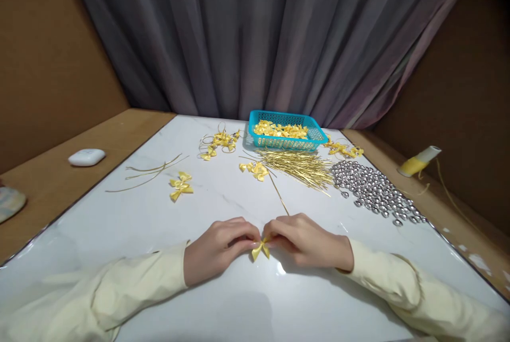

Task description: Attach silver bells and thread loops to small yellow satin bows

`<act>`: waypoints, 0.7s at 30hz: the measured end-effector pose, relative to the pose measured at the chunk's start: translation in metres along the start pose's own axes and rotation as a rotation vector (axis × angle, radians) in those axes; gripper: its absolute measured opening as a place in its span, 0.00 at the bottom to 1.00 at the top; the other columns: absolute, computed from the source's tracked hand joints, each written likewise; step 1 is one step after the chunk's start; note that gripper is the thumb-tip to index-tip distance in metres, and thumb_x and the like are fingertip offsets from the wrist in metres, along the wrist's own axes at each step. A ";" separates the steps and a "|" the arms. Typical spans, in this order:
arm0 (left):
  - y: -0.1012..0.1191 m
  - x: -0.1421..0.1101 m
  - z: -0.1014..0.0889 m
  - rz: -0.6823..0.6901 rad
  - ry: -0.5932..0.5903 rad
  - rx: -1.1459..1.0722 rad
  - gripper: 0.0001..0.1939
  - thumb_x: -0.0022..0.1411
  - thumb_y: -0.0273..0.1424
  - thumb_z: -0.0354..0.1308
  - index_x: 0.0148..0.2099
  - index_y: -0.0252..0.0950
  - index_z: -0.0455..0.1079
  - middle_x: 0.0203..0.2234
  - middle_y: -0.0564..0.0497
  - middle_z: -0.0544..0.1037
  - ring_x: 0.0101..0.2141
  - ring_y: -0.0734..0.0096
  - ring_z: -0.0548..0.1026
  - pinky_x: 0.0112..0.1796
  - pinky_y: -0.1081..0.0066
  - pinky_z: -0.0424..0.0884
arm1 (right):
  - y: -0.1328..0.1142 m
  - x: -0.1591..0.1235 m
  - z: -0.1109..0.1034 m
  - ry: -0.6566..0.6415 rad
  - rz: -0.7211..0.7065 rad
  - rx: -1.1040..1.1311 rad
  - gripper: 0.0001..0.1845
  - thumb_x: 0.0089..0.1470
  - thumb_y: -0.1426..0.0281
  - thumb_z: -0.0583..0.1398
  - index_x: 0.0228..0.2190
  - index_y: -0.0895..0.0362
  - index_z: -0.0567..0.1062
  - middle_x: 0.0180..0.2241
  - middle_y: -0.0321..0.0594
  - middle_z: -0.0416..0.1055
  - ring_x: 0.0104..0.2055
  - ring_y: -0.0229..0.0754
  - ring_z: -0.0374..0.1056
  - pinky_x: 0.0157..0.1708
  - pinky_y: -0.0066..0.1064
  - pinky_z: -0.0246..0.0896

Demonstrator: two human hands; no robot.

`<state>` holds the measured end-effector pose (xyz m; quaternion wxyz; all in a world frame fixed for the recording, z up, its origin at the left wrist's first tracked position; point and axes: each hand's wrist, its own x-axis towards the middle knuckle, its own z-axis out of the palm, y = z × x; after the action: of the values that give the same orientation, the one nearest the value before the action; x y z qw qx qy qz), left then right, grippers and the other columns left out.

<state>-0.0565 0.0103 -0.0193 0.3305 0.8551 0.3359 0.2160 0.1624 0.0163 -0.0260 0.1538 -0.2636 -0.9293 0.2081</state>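
Low over the white tabletop, a small yellow ribbon bow (pixel 261 249) is pinched between my two hands, its tails hanging toward me. My left hand (pixel 223 244) is closed on the bow's left side with thumb and fingertips. From the other side, my right hand (pixel 305 241) grips it the same way. A gold wire tie (pixel 279 193) runs from behind my right hand up toward the pile; whether my fingers hold it is hidden. Beyond my left hand lie several yellow bows (pixel 181 186). Another little group of bows (pixel 255 170) rests farther back, near the middle.
A turquoise basket (pixel 289 144) of yellow bows stands at the back. Before it lies a heap of gold wire ties (pixel 298 167), with silver bells or beads (pixel 372 188) to the right. Loose wires (pixel 147 174), a white case (pixel 86 157) and a yellow thread spool (pixel 418 161) lie around.
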 end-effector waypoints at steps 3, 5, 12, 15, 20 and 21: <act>0.000 0.000 0.000 0.009 -0.001 -0.002 0.08 0.61 0.28 0.49 0.36 0.37 0.69 0.29 0.52 0.74 0.29 0.75 0.71 0.33 0.78 0.66 | 0.000 0.001 0.000 0.032 -0.029 0.008 0.07 0.53 0.77 0.52 0.35 0.57 0.66 0.32 0.40 0.69 0.32 0.38 0.64 0.30 0.26 0.55; 0.001 0.000 0.000 0.012 0.001 -0.004 0.08 0.61 0.28 0.49 0.36 0.37 0.69 0.29 0.52 0.73 0.29 0.76 0.71 0.32 0.78 0.66 | 0.000 0.002 -0.001 0.059 -0.045 -0.007 0.07 0.53 0.77 0.52 0.34 0.57 0.67 0.30 0.40 0.68 0.32 0.38 0.62 0.31 0.27 0.55; -0.001 0.000 0.000 0.039 -0.013 -0.013 0.07 0.61 0.27 0.49 0.36 0.35 0.69 0.30 0.51 0.74 0.30 0.75 0.71 0.34 0.78 0.65 | 0.000 0.005 -0.004 0.096 -0.031 0.044 0.03 0.55 0.73 0.56 0.34 0.57 0.68 0.35 0.40 0.67 0.39 0.40 0.59 0.40 0.32 0.50; -0.002 0.000 0.000 0.063 -0.009 -0.021 0.07 0.62 0.26 0.49 0.36 0.36 0.69 0.30 0.51 0.74 0.31 0.75 0.71 0.34 0.78 0.65 | 0.000 0.005 -0.004 0.098 0.008 0.051 0.03 0.54 0.71 0.58 0.33 0.56 0.68 0.33 0.36 0.69 0.42 0.40 0.58 0.43 0.34 0.45; -0.001 0.002 0.000 0.072 -0.012 -0.018 0.07 0.62 0.26 0.49 0.36 0.36 0.68 0.29 0.52 0.73 0.30 0.75 0.71 0.33 0.77 0.65 | 0.001 0.004 -0.002 0.096 -0.009 0.071 0.02 0.54 0.74 0.57 0.31 0.57 0.67 0.30 0.35 0.69 0.42 0.39 0.58 0.44 0.34 0.43; -0.001 0.001 0.000 0.064 -0.011 -0.012 0.06 0.62 0.27 0.49 0.36 0.36 0.67 0.29 0.52 0.73 0.29 0.75 0.70 0.32 0.77 0.65 | 0.001 0.004 -0.002 0.098 -0.013 0.076 0.03 0.53 0.75 0.57 0.31 0.57 0.67 0.30 0.35 0.69 0.42 0.38 0.59 0.44 0.34 0.43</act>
<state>-0.0557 0.0116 -0.0198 0.3305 0.8647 0.3051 0.2237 0.1605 0.0195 -0.0242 0.2106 -0.2613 -0.9137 0.2291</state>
